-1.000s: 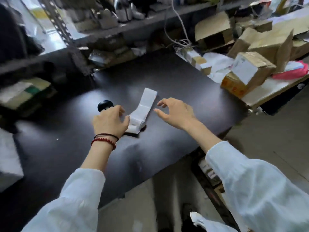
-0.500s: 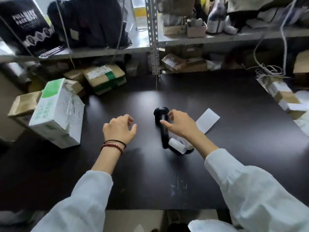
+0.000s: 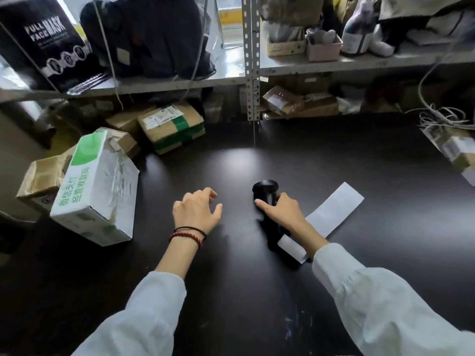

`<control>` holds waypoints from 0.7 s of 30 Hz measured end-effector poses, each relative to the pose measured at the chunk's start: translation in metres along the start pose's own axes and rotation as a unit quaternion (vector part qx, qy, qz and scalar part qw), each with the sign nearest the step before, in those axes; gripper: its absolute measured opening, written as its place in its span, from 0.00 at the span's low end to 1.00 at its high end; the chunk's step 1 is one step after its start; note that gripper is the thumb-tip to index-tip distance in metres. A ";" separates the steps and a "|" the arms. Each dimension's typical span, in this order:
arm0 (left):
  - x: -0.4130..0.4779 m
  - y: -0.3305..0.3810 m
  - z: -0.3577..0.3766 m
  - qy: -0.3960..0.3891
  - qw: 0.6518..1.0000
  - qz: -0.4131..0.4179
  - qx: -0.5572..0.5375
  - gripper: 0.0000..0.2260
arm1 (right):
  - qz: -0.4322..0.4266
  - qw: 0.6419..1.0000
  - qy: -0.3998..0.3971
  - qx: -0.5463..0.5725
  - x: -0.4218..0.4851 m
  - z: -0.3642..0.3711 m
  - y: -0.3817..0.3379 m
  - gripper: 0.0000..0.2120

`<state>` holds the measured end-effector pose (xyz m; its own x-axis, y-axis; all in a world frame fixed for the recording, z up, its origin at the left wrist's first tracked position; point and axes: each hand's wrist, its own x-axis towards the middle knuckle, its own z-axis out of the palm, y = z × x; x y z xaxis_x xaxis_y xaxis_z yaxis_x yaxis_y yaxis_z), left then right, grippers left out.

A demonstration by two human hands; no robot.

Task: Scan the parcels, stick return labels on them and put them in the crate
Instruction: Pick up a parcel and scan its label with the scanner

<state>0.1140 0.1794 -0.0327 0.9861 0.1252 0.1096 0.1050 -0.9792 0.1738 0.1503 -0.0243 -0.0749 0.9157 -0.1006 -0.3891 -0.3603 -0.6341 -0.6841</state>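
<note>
The scanner (image 3: 266, 188) is gripped at its neck by the right hand (image 3: 284, 211), the thumb and fingers being curled round it just below the round black head. Whether it is raised off the table (image 3: 231, 291) cannot be told. Just behind the grip, beside the wrist, a label roll (image 3: 291, 249) is seen against the scanner's butt end. Its blank white strip (image 3: 334, 214) is laid out flat to the right of the grip. To the left of the grip, near but apart from it, the left hand (image 3: 196, 214) is held over the table with its fingers loosely curled and nothing in them. A black band and a red beaded band (image 3: 189, 233) are worn at that wrist. Well to the left of the grip a white box (image 3: 102, 181) is tilted on the table, with a green patch and green print reading 微信支付 and 经营收款码. Beyond the grip and to the left, a brown box (image 3: 172, 127) bound with green tape is found; its white label is too small to be read. On the shelf (image 3: 180, 83) above, a black box (image 3: 43, 39) is marked "FULL FACE MASK".
</note>
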 end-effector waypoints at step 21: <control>0.013 -0.126 -0.077 0.189 0.970 -0.140 0.055 0.17 | -0.213 0.968 -0.080 0.104 -0.009 0.062 -0.138 0.12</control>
<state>0.1041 0.3166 0.0224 0.8011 0.4182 0.4282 0.3953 -0.9069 0.1460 0.1807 0.1121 -0.0152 0.9561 0.2662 -0.1228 0.0009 -0.4216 -0.9068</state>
